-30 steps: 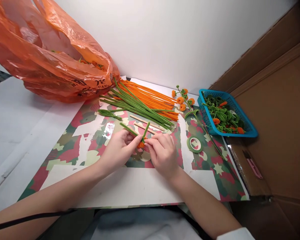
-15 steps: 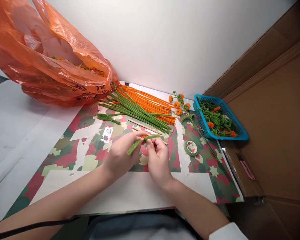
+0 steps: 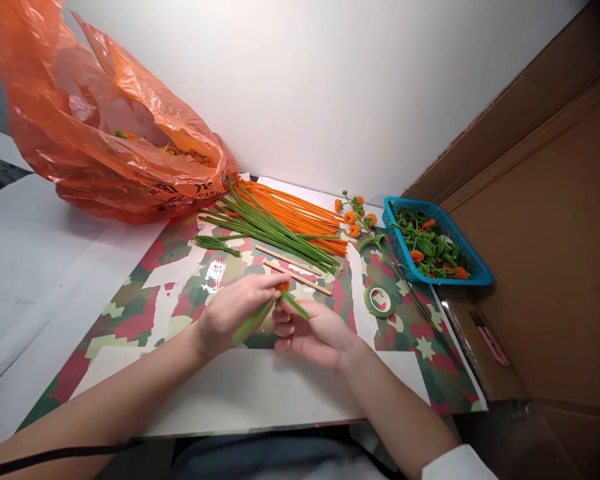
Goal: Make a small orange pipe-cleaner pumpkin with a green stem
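Note:
Between my hands is a small orange pipe-cleaner flower (image 3: 283, 286) with green pipe-cleaner ends sticking out, one blurred toward the lower left. My left hand (image 3: 235, 305) pinches the flower from the left, its fingertips partly covering it. Turned palm up, my right hand (image 3: 317, 331) has its fingers curled at a green pipe cleaner (image 3: 296, 305) just below the flower; the exact grip is partly hidden. Just beyond the hands lie two thin wooden sticks (image 3: 297, 277). A roll of green tape (image 3: 379, 302) rests to the right of my right hand.
Green pipe cleaners (image 3: 275, 230) and orange ones (image 3: 295, 208) lie behind the sticks, near a looped green leaf piece (image 3: 216, 245). An orange plastic bag (image 3: 130, 173) stands back left. At right are a finished flower stem (image 3: 375, 240), a blue basket (image 3: 443, 283) and a pink cutter (image 3: 491, 339).
My right hand has rolled palm up and dropped slightly. The green ends have swung downward, and the orange flower shows more. My left hand has shifted a little left.

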